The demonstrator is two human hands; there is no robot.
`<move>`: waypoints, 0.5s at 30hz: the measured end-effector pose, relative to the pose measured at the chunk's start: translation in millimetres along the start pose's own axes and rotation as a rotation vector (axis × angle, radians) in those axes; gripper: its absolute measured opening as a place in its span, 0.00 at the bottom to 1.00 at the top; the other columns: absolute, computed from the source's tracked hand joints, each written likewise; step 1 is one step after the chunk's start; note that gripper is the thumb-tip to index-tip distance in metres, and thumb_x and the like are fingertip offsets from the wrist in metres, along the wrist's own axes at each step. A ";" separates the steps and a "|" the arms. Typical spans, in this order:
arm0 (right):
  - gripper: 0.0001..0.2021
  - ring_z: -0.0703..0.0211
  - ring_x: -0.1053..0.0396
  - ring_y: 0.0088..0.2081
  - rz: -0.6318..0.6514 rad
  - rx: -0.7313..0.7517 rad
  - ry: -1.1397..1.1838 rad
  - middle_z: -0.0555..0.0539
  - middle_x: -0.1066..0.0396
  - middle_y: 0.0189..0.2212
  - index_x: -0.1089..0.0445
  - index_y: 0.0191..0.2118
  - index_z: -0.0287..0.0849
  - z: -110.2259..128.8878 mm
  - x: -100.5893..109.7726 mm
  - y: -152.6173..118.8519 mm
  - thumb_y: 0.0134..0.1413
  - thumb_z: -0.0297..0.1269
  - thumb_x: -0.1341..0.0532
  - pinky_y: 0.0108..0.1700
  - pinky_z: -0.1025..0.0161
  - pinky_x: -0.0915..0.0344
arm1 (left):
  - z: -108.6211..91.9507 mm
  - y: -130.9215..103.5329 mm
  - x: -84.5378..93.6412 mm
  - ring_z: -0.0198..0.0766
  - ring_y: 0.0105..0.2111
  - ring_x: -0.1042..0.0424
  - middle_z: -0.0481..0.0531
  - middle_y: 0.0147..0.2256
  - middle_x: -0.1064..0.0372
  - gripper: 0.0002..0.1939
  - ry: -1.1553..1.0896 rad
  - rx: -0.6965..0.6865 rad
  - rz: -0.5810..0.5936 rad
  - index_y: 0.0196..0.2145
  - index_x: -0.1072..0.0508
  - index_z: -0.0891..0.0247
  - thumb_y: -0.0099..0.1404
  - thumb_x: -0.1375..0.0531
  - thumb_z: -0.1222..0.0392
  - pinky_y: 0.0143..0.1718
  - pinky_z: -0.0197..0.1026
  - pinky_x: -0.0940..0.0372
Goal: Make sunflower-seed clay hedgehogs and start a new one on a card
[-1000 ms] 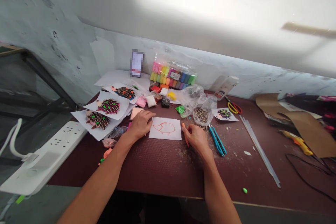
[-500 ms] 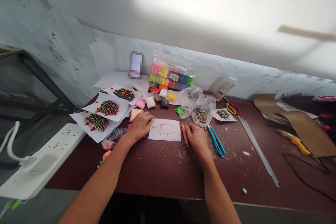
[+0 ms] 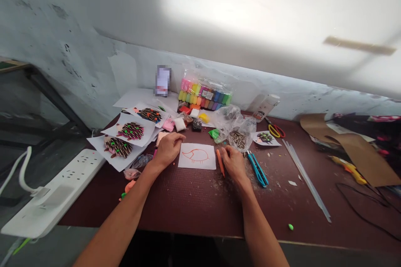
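The small white paper (image 3: 197,156) with an orange hedgehog outline lies flat on the table (image 3: 188,204), between my two hands. My left hand (image 3: 167,149) rests loosely curled at its left edge, fingertips on or just off the corner; I cannot tell which. My right hand (image 3: 233,162) lies just right of the paper, beside the orange marker (image 3: 220,162), which lies on the table along the paper's right edge. The fingers look relaxed and closed on nothing.

To work cleanly here, I judge the left hand should press the paper flat so it cannot slide, and the right should stay off the fresh orange line.

Just right of my right hand are blue snips (image 3: 257,169); beyond it, a bag of seeds (image 3: 238,138). Beyond my left hand lie finished hedgehog sheets (image 3: 125,137).
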State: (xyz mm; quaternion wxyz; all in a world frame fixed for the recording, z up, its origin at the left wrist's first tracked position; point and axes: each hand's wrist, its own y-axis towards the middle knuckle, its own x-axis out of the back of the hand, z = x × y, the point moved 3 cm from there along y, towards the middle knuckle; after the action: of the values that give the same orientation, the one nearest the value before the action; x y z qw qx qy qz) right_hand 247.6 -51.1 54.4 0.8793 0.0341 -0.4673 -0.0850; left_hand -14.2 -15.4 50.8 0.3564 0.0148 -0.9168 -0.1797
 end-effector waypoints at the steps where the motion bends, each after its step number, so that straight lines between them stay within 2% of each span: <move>1: 0.16 0.60 0.37 0.26 -0.005 -0.001 0.012 0.48 0.32 0.22 0.35 0.24 0.42 0.1 0.3 0.1 0.61 0.42 0.47 0.30 0.64 0.51 | -3.1 1.7 0.5 0.40 0.38 0.23 0.53 0.37 0.20 0.13 -0.001 0.010 0.019 0.36 0.20 0.62 0.64 0.45 0.69 0.43 0.41 0.31; 4: 0.16 0.61 0.38 0.25 -0.012 -0.003 0.041 0.49 0.33 0.21 0.37 0.23 0.43 1.4 0.3 0.5 0.60 0.43 0.48 0.29 0.64 0.52 | -12.1 8.5 -1.6 0.41 0.37 0.22 0.53 0.37 0.19 0.12 0.025 0.027 0.104 0.37 0.19 0.62 0.64 0.43 0.69 0.43 0.40 0.30; 8: 0.16 0.62 0.40 0.24 -0.010 0.001 0.078 0.50 0.35 0.20 0.38 0.22 0.43 4.9 -1.4 0.5 0.59 0.43 0.47 0.29 0.64 0.52 | -18.5 21.1 -10.1 0.42 0.39 0.21 0.54 0.39 0.19 0.14 0.074 0.045 0.144 0.38 0.19 0.62 0.64 0.44 0.69 0.45 0.41 0.30; 12: 0.16 0.62 0.41 0.23 0.000 0.008 0.093 0.51 0.36 0.19 0.39 0.22 0.43 8.1 -1.1 0.2 0.59 0.43 0.47 0.29 0.65 0.51 | -16.4 31.0 -19.4 0.43 0.42 0.21 0.56 0.41 0.19 0.15 0.085 0.048 0.167 0.40 0.18 0.63 0.62 0.44 0.71 0.48 0.42 0.30; 15: 0.17 0.62 0.40 0.23 0.009 0.006 0.062 0.51 0.36 0.19 0.39 0.21 0.43 9.9 1.6 1.3 0.59 0.43 0.47 0.28 0.65 0.52 | -7.3 30.5 -19.2 0.43 0.43 0.21 0.56 0.41 0.19 0.16 0.084 0.082 0.131 0.39 0.18 0.63 0.62 0.45 0.72 0.49 0.42 0.29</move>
State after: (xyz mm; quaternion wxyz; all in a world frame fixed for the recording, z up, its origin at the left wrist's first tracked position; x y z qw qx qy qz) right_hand 240.4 -50.0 61.4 0.8936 0.0373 -0.4404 -0.0786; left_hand 8.0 13.8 53.7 0.4044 -0.0233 -0.9067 -0.1178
